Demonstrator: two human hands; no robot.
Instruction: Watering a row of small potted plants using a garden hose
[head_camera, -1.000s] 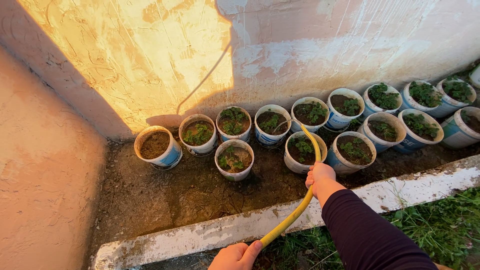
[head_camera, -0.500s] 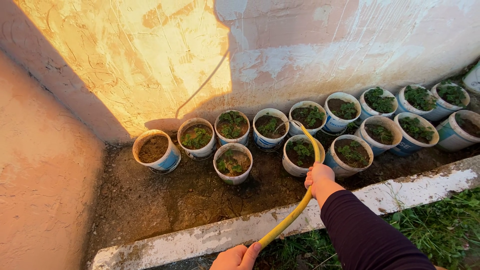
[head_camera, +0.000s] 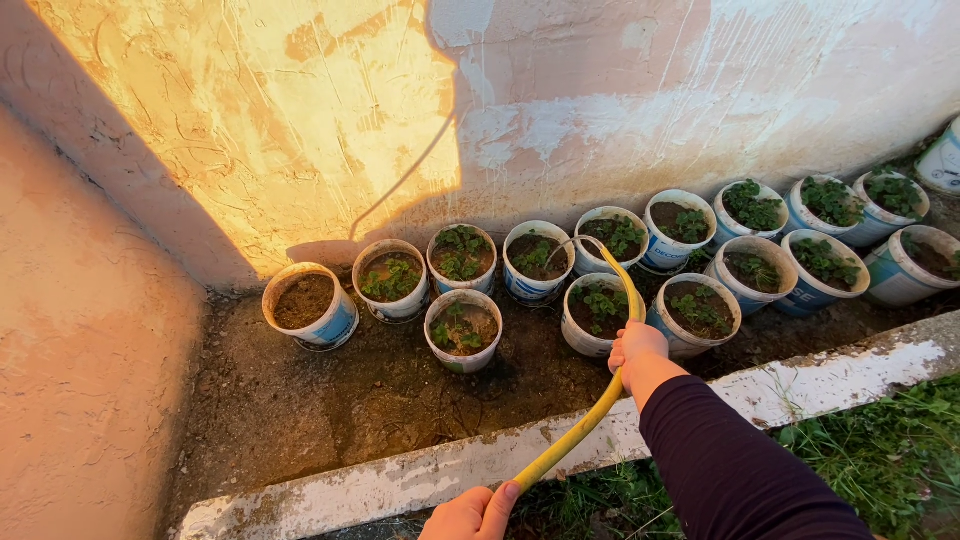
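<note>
the person's right hand (head_camera: 638, 347) is wrapped shut around a yellow hose (head_camera: 585, 425) close to its front end, and the left hand (head_camera: 470, 515) is down at the bottom edge of the head view, pinching the same hose further back with the thumb on top. so the hose's long axis runs on a diagonal from the left hand up and forward to the right one, then past that grip it curves up and over to the left. the nozzle end (head_camera: 598, 250) sits just ahead of the right hand and a bit left of it, over the gap between the white pots. a thin stream arcs off to the left from there toward a pot with green seedlings (head_camera: 538, 258). the right hand is clearly the nearer one to the outlet; the left is well back, nearer than the painted concrete curb (head_camera: 840, 380). another seedling pot (head_camera: 596, 310) sits right in front of the right hand's knuckles.
</note>
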